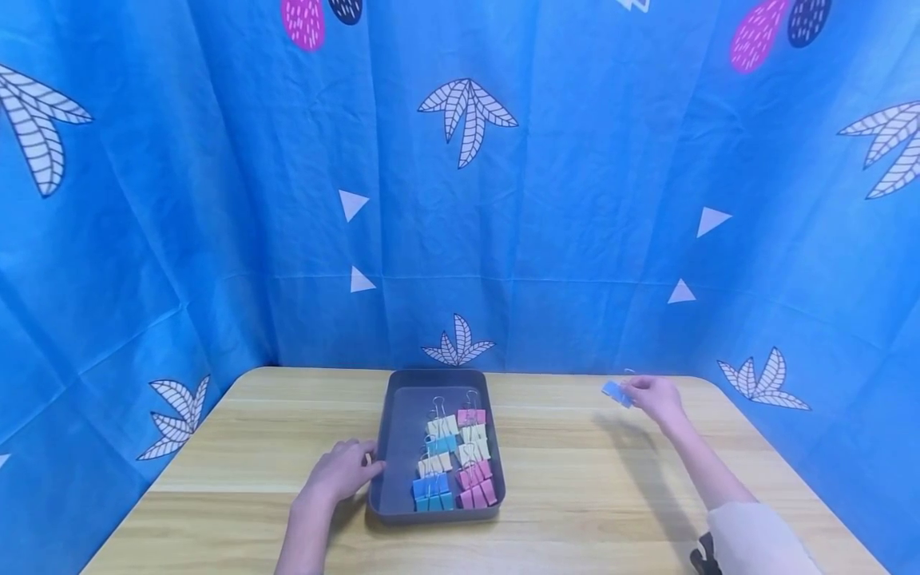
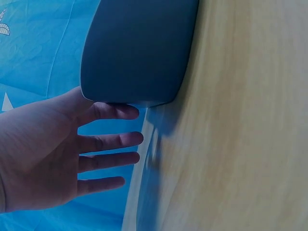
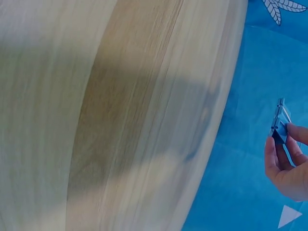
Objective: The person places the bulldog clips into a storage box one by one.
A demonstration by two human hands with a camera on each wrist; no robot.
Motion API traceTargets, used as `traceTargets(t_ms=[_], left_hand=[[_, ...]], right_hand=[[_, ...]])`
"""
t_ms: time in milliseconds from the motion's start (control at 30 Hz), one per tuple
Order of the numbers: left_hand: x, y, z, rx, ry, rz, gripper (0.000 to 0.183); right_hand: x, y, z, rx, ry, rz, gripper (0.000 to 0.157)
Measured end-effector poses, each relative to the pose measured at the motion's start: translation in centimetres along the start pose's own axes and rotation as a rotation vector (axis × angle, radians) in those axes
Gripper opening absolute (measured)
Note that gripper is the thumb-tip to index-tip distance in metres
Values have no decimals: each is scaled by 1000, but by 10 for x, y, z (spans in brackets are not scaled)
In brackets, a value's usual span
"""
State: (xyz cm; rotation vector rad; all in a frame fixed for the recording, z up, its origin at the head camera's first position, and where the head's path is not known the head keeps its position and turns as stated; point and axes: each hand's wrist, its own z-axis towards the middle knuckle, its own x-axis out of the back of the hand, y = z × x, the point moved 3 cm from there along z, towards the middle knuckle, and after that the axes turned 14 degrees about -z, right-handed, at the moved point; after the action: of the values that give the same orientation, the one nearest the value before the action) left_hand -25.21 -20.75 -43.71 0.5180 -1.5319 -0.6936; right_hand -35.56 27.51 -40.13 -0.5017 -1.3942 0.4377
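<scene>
My left hand [image 1: 341,471] is at the left side of a dark grey tray [image 1: 399,431], thumb over the rim and index finger against the outer wall. The other fingers [image 2: 113,140] stretch out straight beside it in the left wrist view. Inside the tray, binder clips lie in two columns: cream clips [image 1: 442,425], blue and teal clips [image 1: 431,485] and pink clips [image 1: 476,484], their wire handles pointing away. Over the far right of the table, my right hand [image 1: 656,397] pinches a blue binder clip [image 1: 616,393] between thumb and fingers; its metal handles show in the right wrist view.
The pale wooden table [image 1: 561,495] has rounded far corners. A blue curtain [image 1: 575,200] with leaf and triangle prints hangs behind it and along both sides. A shadow of the right arm [image 1: 647,463] falls across the tabletop.
</scene>
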Motion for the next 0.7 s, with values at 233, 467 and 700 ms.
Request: traceTargets(t_ms=[233,467,700], left_hand=[[1,-1,0,7,0,-5,35],[-1,-4,0,15,3,-7,36],[0,-1,0,-16,11,-4,35]], right_hand=[[-6,-10,0,7,-14,16,33],[-10,-18,3,35,0,32,30],[-9,-26,4,65,19,25,26]])
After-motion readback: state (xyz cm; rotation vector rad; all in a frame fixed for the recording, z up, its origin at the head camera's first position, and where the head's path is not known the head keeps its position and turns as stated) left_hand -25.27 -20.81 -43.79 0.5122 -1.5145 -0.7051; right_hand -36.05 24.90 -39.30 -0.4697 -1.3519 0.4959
